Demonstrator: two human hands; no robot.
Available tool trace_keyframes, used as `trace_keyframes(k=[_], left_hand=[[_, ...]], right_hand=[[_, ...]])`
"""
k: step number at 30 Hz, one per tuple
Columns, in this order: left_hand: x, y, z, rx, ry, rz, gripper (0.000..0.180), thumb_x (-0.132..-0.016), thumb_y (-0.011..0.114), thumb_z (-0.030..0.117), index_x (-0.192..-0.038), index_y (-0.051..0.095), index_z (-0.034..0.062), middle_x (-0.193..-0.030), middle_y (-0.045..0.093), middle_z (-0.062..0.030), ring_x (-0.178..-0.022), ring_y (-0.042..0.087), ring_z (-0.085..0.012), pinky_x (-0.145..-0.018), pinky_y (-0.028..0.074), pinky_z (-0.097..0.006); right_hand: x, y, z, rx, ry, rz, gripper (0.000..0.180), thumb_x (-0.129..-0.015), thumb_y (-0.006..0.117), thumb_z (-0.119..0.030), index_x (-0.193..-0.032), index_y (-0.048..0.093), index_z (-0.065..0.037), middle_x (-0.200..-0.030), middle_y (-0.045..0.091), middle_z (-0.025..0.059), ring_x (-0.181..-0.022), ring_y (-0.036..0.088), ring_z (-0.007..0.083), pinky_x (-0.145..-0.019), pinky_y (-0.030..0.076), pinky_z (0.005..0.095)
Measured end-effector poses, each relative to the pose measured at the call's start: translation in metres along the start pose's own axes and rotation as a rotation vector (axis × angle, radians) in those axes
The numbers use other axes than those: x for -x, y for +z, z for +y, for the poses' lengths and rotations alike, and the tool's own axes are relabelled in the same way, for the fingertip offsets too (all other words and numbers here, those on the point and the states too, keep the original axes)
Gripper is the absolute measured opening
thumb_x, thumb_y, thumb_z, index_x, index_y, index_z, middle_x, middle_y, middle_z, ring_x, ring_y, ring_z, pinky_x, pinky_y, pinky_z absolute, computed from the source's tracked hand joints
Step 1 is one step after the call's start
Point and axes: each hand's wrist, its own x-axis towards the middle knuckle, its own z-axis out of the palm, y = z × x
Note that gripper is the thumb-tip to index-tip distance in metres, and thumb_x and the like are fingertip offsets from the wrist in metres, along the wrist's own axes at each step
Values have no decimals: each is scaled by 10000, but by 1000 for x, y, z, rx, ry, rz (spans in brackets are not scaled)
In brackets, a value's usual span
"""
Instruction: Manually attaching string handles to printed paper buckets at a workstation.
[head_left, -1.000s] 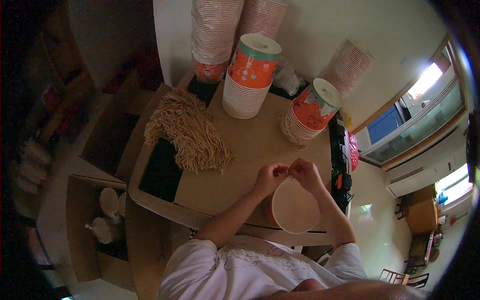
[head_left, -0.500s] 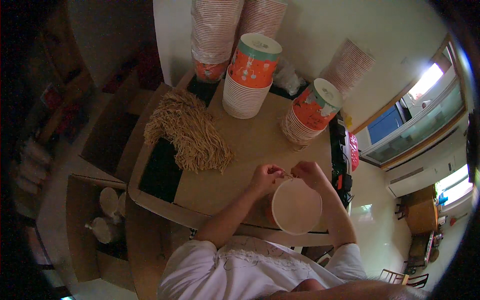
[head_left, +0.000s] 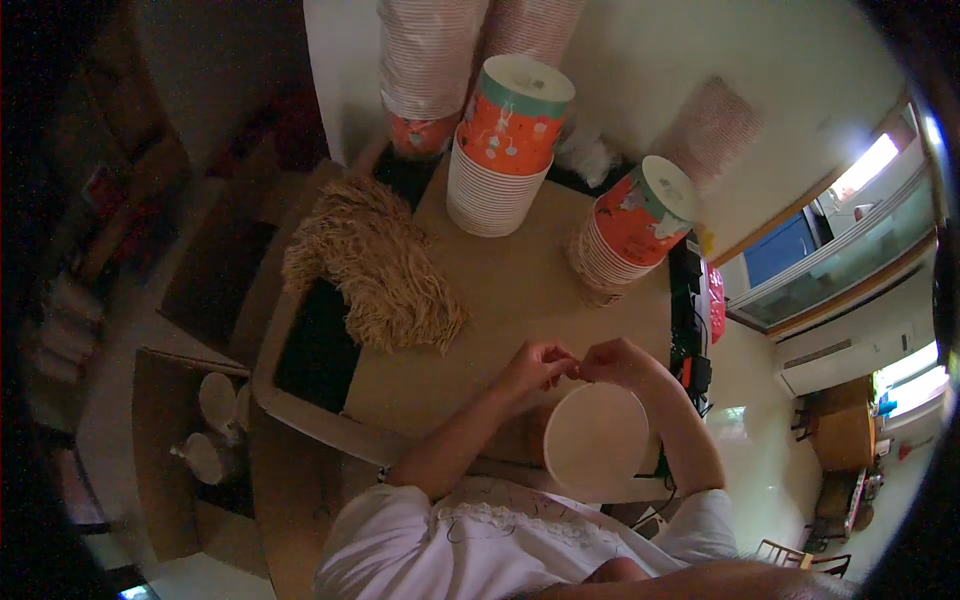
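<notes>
- My left hand [head_left: 537, 366] and my right hand [head_left: 612, 362] meet fingertip to fingertip over the cardboard work surface [head_left: 520, 290], just above the far rim of a white round lid [head_left: 596, 438].
- The fingers of both hands are curled in and pressed together at the tips, pinching something very small between them; it is too small for me to tell what it is.
- The white round lid lies directly below my fingertips, toward my body, its face turned up at me, with my right wrist running along its right side.
- Off to the left of my left fingers, well apart from them, a heap of tan straw-like fibres [head_left: 375, 268] spreads over the surface and partly overhangs a black tray [head_left: 318, 350].
- Beyond my fingertips, farther across the surface, stands a stack of orange printed paper cups [head_left: 504, 150] with a white base facing up.
- Beyond and to the right of my right fingers, a second stack of orange printed cups [head_left: 630, 228] leans tilted to the right.
- Behind those, against the wall, tall columns of nested cups [head_left: 430, 60] rise out of view.
- Just past my right hand, at the surface's right edge, sits a dark device with cables [head_left: 692, 340].
- Far left and low, white round lids [head_left: 215, 400] sit in an open cardboard box.
</notes>
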Motion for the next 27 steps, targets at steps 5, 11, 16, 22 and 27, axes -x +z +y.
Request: trace_keyframes(k=[5, 11, 16, 22, 27], left_hand=[[-2, -3, -5, -66, -32, -8, 108, -826, 580, 167, -841, 588, 61, -718, 618, -5, -528, 460, -39, -472, 371, -186], [-11, -7, -22, 17, -10, -7, 137, -819, 597, 198, -867, 598, 71, -764, 627, 8, -538, 453, -31, -465, 333, -189], [-11, -9, -21, 8, -56, 0, 131, -825, 586, 196, -876, 593, 76, -770, 624, 9, -542, 453, -30, -468, 333, -185], [-13, -12, -21, -7, -56, -27, 130, -825, 582, 196, -855, 579, 69, -745, 620, 2, -555, 463, -33, -472, 354, -186], [-8, -11, -15, -44, -52, -27, 140, -822, 583, 194, -836, 571, 56, -730, 616, -10, -555, 468, -42, -477, 372, -188]], right_hand=[[-8, 0, 17, -69, -21, -7, 115, -723, 684, -154, -734, 638, -49, -663, 607, 14, -617, 529, 82, -573, 438, 241], [-17, -1, 11, -108, 56, -121, 99, -765, 615, -119, -759, 619, -21, -651, 583, 20, -610, 532, 84, -551, 430, 222], [-24, -1, 18, -110, 43, -122, 101, -774, 608, -116, -782, 613, -16, -643, 574, 22, -592, 523, 86, -538, 426, 223], [-22, 2, 21, -108, 71, -107, 107, -785, 596, -123, -769, 603, -17, -640, 570, 18, -582, 519, 83, -519, 423, 228], [-14, 2, 7, -46, 73, -34, 90, -743, 608, -122, -743, 608, -32, -649, 599, 28, -599, 521, 85, -544, 438, 254]])
